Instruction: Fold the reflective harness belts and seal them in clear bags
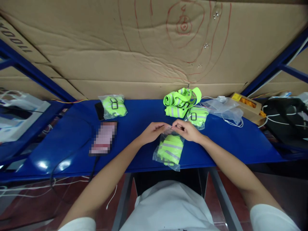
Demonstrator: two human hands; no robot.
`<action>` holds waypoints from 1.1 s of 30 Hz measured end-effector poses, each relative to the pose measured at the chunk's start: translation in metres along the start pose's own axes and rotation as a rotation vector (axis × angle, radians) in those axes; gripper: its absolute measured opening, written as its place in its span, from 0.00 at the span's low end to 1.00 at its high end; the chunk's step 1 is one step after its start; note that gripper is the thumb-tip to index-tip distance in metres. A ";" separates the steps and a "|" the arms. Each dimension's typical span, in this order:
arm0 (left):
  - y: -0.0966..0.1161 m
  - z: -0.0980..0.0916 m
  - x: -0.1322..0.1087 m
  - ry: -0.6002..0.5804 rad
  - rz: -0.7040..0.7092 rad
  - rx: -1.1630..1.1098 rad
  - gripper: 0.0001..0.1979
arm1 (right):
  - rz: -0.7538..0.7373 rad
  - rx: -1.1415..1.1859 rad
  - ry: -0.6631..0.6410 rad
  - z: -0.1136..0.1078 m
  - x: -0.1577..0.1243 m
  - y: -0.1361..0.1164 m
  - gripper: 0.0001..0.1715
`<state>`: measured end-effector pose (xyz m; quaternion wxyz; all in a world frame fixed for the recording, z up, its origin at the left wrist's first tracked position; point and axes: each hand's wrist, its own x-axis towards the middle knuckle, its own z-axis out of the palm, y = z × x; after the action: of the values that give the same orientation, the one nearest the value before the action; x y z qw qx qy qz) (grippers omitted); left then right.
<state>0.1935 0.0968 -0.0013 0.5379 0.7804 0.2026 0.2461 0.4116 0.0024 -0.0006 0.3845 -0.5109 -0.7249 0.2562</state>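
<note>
Both hands meet at the top edge of a clear plastic bag holding a folded neon yellow-green reflective strap with grey stripes. My left hand pinches the bag's edge from the left. From the right, my right hand pinches the same edge, its fingers curled. The bag lies near the table's front edge. Just behind my right hand is another bagged strap with a black buckle. Loose rolled reflective straps are heaped behind that.
Blue table. At left lie a bagged strap with a black buckle, a dark object and a phone. At right are empty plastic bags, white cables and a cardboard box. A cardboard wall stands behind.
</note>
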 end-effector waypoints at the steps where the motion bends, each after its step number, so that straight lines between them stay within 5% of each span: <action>1: 0.000 -0.002 0.000 0.001 0.005 0.013 0.23 | 0.004 0.005 0.004 0.000 0.000 0.000 0.15; 9: -0.003 0.002 -0.001 0.021 0.014 0.019 0.24 | 0.039 0.013 0.139 0.007 0.000 0.005 0.20; 13: -0.001 0.002 -0.005 -0.097 -0.082 -0.111 0.51 | 0.075 -0.036 0.329 0.000 0.002 0.007 0.22; 15: -0.001 -0.009 -0.003 -0.079 -0.114 -0.129 0.52 | 0.089 -0.075 0.406 -0.006 0.003 0.007 0.23; 21: -0.002 -0.087 0.022 0.451 -0.196 0.259 0.47 | 0.067 -0.232 0.451 -0.015 0.003 0.005 0.21; 24: -0.001 -0.106 0.030 0.721 -0.103 0.534 0.36 | 0.027 -0.303 0.373 -0.010 0.002 0.004 0.19; 26: 0.000 -0.097 0.030 0.720 0.001 0.760 0.29 | 0.007 -0.349 0.312 -0.005 0.000 0.004 0.18; 30: 0.000 -0.048 0.023 0.390 0.137 0.895 0.22 | -0.012 -0.472 0.251 -0.004 0.000 0.003 0.18; 33: -0.005 -0.019 0.018 0.262 0.158 0.917 0.16 | -0.048 -0.575 0.218 -0.016 0.016 0.001 0.19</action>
<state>0.1963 0.1235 0.0032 0.0881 0.9125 0.2962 0.2680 0.4222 0.0169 0.0127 0.3054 -0.6060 -0.7341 -0.0250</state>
